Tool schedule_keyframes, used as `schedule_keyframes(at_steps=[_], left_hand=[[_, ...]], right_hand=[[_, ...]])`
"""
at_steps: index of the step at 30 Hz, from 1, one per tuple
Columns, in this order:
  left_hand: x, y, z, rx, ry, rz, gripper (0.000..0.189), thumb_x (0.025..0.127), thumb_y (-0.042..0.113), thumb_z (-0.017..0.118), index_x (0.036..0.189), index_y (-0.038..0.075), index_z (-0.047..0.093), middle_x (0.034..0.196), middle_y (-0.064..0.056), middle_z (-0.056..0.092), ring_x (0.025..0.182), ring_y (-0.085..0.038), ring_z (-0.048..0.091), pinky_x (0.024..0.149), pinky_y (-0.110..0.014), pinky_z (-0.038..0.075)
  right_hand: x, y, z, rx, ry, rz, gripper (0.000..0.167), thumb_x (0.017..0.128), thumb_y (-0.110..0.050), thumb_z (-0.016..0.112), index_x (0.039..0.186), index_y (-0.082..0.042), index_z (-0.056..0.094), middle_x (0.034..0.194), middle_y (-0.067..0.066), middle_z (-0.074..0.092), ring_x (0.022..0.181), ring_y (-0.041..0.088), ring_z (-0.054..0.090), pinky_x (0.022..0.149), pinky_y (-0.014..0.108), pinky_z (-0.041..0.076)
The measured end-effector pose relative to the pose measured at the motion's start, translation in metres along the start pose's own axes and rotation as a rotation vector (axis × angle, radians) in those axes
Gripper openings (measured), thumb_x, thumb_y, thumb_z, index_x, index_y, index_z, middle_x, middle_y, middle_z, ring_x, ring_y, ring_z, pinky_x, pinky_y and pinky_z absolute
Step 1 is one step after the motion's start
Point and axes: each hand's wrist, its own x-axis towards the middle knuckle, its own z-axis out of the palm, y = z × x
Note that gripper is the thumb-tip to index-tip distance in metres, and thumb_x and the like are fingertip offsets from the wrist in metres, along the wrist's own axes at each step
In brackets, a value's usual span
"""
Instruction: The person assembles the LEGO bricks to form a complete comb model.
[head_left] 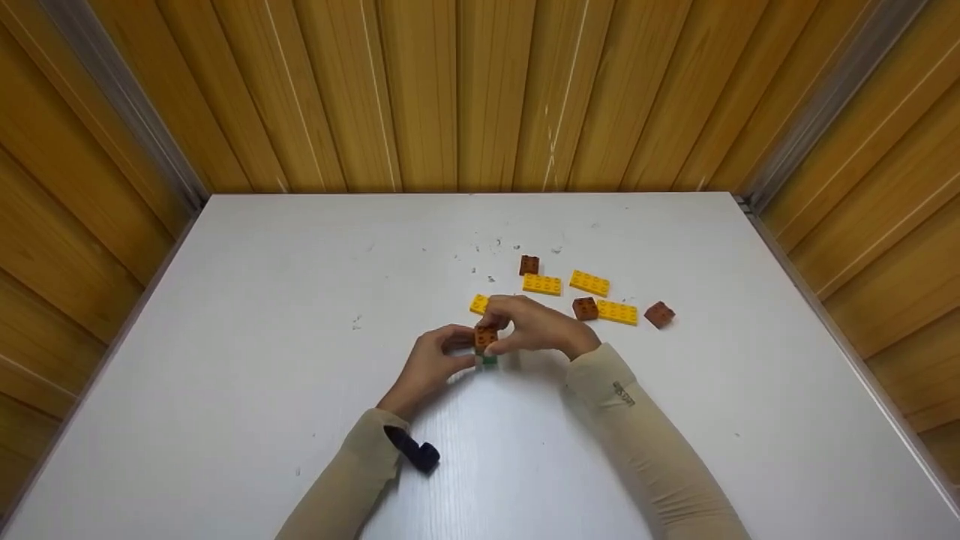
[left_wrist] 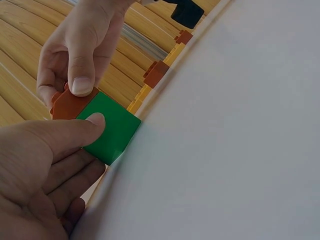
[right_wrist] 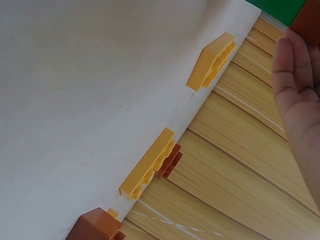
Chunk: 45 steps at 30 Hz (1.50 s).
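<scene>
A green toy brick [left_wrist: 119,131] stands on the white table, steadied at its side by the thumb and fingers of my left hand [head_left: 433,361]. On top of it sits a brown brick [head_left: 486,337], its studs facing up. Thumb and fingers of my right hand [head_left: 536,328] pinch this brown brick from the other side. From the left wrist view the two bricks touch; whether they are pressed fully together I cannot tell. Just behind the hands lies a yellow brick [head_left: 478,304], partly covered by the right hand.
Behind and to the right lie more yellow bricks [head_left: 589,283] and several brown ones, among them a brown brick [head_left: 660,314] at the far right. Wood-patterned walls [head_left: 480,97] border the white table [head_left: 262,300] at the back and sides.
</scene>
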Motion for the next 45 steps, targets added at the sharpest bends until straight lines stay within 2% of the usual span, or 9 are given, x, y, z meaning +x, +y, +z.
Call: schedule_keyframes(at_steps=[7,10,14,21,28,42,45], left_hand=[[0.0,0.0,0.0,0.005,-0.007,0.008,0.038,0.081,0.012,0.077,0.117,0.009,0.065,0.115,-0.008,0.069,0.11,-0.021,0.065,0.099,-0.037,0.05],[0.001,0.0,0.0,0.017,-0.009,-0.004,0.038,0.081,0.012,0.076,0.118,0.01,0.065,0.116,-0.006,0.069,0.11,-0.02,0.065,0.1,-0.036,0.049],[0.002,-0.001,0.0,0.04,-0.01,-0.027,0.039,0.081,0.014,0.077,0.118,0.012,0.065,0.116,-0.002,0.069,0.11,-0.017,0.064,0.1,-0.035,0.049],[0.0,-0.004,0.0,-0.033,-0.016,0.008,0.038,0.082,0.008,0.075,0.119,0.008,0.064,0.117,-0.009,0.069,0.111,-0.022,0.064,0.099,-0.038,0.049],[0.001,-0.005,0.0,-0.05,-0.01,0.03,0.038,0.082,0.01,0.076,0.118,0.007,0.065,0.117,-0.01,0.068,0.111,-0.024,0.064,0.1,-0.039,0.049],[0.002,-0.002,-0.001,-0.009,-0.018,-0.031,0.039,0.082,0.011,0.075,0.119,0.012,0.065,0.117,-0.003,0.069,0.111,-0.018,0.064,0.101,-0.038,0.047],[0.002,-0.002,0.0,0.0,-0.018,-0.043,0.039,0.082,0.01,0.075,0.119,0.012,0.065,0.116,-0.003,0.069,0.111,-0.018,0.064,0.102,-0.038,0.047]], right_hand=[[-0.001,0.003,0.001,0.039,0.016,-0.012,0.03,0.08,-0.025,0.078,0.102,-0.012,0.062,0.104,0.001,0.062,0.094,0.015,0.059,0.09,0.04,0.052],[-0.001,0.004,0.001,0.055,0.014,-0.002,0.031,0.079,-0.024,0.079,0.103,-0.012,0.063,0.104,0.002,0.062,0.095,0.019,0.058,0.091,0.044,0.051],[0.0,0.004,0.0,0.055,0.004,-0.002,0.032,0.079,-0.027,0.079,0.104,-0.013,0.064,0.104,0.001,0.062,0.096,0.018,0.059,0.091,0.041,0.051],[-0.003,0.004,-0.002,0.073,-0.014,-0.022,0.036,0.08,-0.029,0.078,0.109,-0.014,0.064,0.107,-0.001,0.064,0.102,0.016,0.059,0.095,0.037,0.05],[-0.003,0.004,-0.004,0.102,-0.029,-0.018,0.035,0.081,-0.028,0.078,0.111,-0.015,0.066,0.108,-0.003,0.065,0.105,0.015,0.061,0.098,0.036,0.049],[-0.004,0.007,-0.01,0.123,-0.032,-0.03,0.039,0.083,-0.029,0.075,0.118,-0.014,0.068,0.114,0.003,0.065,0.107,0.02,0.061,0.098,0.041,0.05],[-0.004,0.009,-0.011,0.13,-0.021,-0.02,0.041,0.083,-0.027,0.075,0.12,-0.01,0.067,0.116,0.006,0.065,0.109,0.023,0.061,0.099,0.042,0.05]])
